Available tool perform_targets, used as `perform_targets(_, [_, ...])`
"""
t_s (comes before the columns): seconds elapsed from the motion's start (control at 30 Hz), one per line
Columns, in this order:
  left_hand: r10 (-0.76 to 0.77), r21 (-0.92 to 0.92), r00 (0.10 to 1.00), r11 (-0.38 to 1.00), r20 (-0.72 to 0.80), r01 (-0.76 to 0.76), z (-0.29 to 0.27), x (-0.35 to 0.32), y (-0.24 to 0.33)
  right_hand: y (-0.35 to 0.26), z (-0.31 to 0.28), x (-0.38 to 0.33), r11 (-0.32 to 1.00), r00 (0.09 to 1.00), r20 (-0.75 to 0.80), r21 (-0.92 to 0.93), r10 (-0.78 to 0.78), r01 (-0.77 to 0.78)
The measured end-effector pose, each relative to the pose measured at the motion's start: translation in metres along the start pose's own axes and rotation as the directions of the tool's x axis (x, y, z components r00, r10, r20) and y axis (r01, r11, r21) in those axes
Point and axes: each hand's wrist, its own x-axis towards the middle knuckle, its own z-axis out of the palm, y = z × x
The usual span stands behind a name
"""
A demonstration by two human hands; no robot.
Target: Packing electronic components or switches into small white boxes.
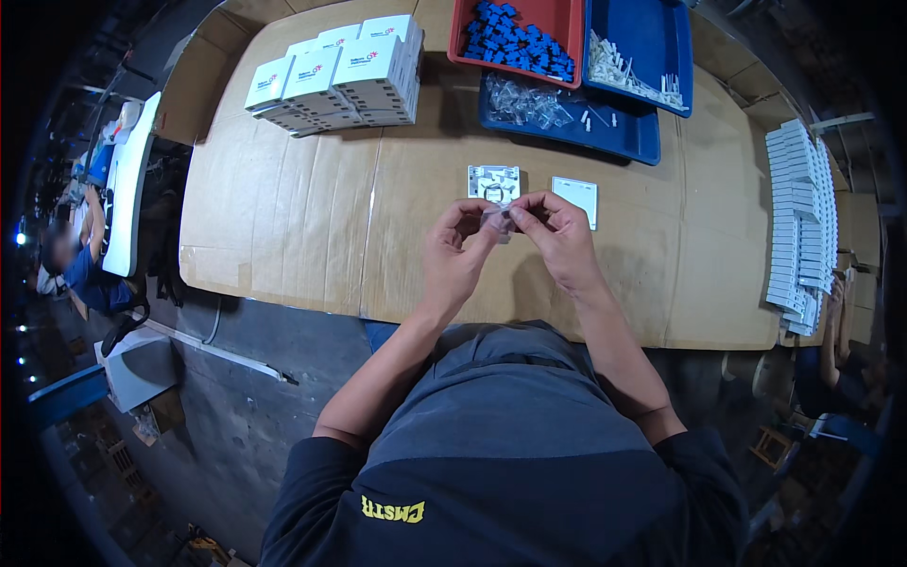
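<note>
My left hand [453, 257] and my right hand [569, 248] meet over the cardboard-covered table, thumbs and fingertips pinched together. Between them is a small clear plastic bag [496, 223], its contents too small to make out. Just beyond my fingertips lies an open white plastic housing [484, 177] with a dark ring-shaped part inside, partly hidden by my hands. A flat white square cover [574, 196] rests to its right, close to my right hand.
White boxes [364, 76] are stacked at the far left. A red tray [463, 57] holds blue parts; blue trays [642, 142] hold white pieces and clear bags. Stacked white housings [792, 208] line the right edge. Other people [94, 269] are at the left and right rims.
</note>
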Motion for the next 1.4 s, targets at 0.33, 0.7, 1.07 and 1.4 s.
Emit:
perform_targets(0.33, [-0.021,0.089,1.0,0.996,-0.002,0.021,-0.003,-0.001,0.0,-0.003,0.003,-0.004,0.999,0.998,0.048,0.035,0.039,-0.041])
perform_targets(0.7, [-0.011,0.222,1.0,0.975,0.02,0.006,-0.011,0.0,-0.002,-0.003,-0.009,0.003,0.996,0.995,0.089,-0.075,0.048,-0.041])
perform_targets(1.07, [-0.045,0.179,0.999,0.983,0.002,0.044,-0.011,0.001,-0.002,0.003,-0.004,0.0,0.994,0.999,0.033,-0.113,0.003,0.0])
perform_targets(1.4, [-0.1,0.05,0.993,0.993,-0.068,0.104,-0.007,0.003,-0.002,-0.009,-0.005,0.004,0.928,0.977,0.16,-0.324,-0.14,0.186])
